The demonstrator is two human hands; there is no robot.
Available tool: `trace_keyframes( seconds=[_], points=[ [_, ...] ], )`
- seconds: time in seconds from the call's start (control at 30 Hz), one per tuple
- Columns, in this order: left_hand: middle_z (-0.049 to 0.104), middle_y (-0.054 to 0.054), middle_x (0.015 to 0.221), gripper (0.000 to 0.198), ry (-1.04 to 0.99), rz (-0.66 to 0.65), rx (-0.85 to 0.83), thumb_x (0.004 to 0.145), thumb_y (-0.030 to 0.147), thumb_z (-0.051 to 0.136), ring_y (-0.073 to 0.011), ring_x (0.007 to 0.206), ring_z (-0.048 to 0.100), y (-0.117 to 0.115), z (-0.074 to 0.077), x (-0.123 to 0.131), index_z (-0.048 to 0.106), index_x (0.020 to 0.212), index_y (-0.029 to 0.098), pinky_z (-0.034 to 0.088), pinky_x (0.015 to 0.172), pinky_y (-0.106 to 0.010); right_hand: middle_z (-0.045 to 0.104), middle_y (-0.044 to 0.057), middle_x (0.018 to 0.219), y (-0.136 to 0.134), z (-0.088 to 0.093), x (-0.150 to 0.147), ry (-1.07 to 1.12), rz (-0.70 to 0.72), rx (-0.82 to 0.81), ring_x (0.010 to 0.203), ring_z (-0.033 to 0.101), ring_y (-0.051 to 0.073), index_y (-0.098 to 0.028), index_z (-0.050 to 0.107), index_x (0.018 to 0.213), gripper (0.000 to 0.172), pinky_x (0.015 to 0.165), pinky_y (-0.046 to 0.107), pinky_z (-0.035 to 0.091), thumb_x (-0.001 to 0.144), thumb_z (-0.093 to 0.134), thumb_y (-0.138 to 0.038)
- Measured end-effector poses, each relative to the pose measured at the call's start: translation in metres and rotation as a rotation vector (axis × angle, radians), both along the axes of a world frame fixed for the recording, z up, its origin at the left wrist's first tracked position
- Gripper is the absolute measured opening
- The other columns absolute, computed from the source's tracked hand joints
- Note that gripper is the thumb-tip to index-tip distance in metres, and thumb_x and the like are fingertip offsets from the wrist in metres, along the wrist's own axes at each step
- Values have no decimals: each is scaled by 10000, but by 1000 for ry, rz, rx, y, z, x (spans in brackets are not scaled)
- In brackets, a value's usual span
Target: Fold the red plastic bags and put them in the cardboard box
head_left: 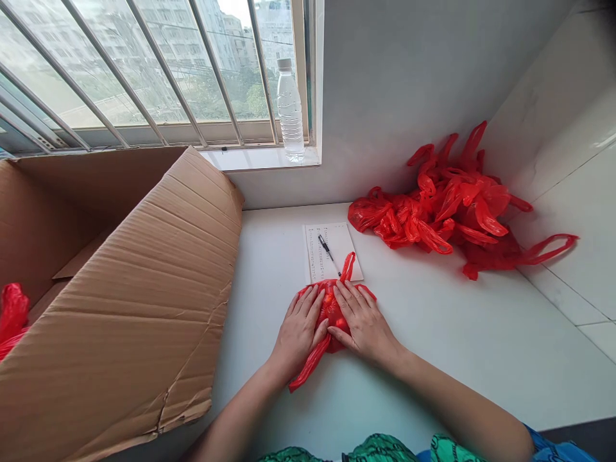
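A red plastic bag (332, 309) lies on the white table in front of me, with rounded orange-red contents showing dimly through it. My left hand (299, 327) rests flat on its left side, fingers stretched out. On the right side my right hand (364, 321) lies the same way, palm down. Between the two hands the middle of the bag stays visible. One handle sticks up beyond my right fingertips, and another trails toward me below my left hand. What exactly the bag contains I cannot make out.
Just beyond the bag lie a sheet of paper (341, 244) with printed columns and a black pen (325, 247). A pile of red plastic bags (433, 205) sits at the back right against the wall. At left stands a large open cardboard box (158, 282). A water bottle (290, 115) stands on the windowsill.
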State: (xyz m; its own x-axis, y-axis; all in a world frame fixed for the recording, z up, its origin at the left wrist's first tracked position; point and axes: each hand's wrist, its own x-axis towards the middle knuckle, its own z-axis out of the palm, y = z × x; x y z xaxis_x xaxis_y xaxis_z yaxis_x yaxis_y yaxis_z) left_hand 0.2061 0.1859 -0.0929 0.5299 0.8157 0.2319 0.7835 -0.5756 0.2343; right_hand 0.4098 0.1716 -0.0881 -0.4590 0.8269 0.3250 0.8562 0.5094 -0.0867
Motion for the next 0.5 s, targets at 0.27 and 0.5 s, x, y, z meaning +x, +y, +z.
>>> trace_keyframes(
  seconds=[0.27,0.5],
  points=[
    [384,-101,1537,520,-19,-4,-6,995,348,415,-253,1425,353,0,0,-1,343,1487,193,307,1172,-498,289,118,1581,0,1,0,10,0,-15,1452,269,296,-83,277,1526,741,1170,478,240,974,341,-575],
    [480,-94,1471,454,-114,-24,-79,977,340,462,-252,1393,399,2,14,-3,454,1407,193,333,1160,-500,326,135,1565,2,1,0,116,21,-89,1453,271,309,-100,285,1526,748,1169,508,265,957,398,-572]
  ],
)
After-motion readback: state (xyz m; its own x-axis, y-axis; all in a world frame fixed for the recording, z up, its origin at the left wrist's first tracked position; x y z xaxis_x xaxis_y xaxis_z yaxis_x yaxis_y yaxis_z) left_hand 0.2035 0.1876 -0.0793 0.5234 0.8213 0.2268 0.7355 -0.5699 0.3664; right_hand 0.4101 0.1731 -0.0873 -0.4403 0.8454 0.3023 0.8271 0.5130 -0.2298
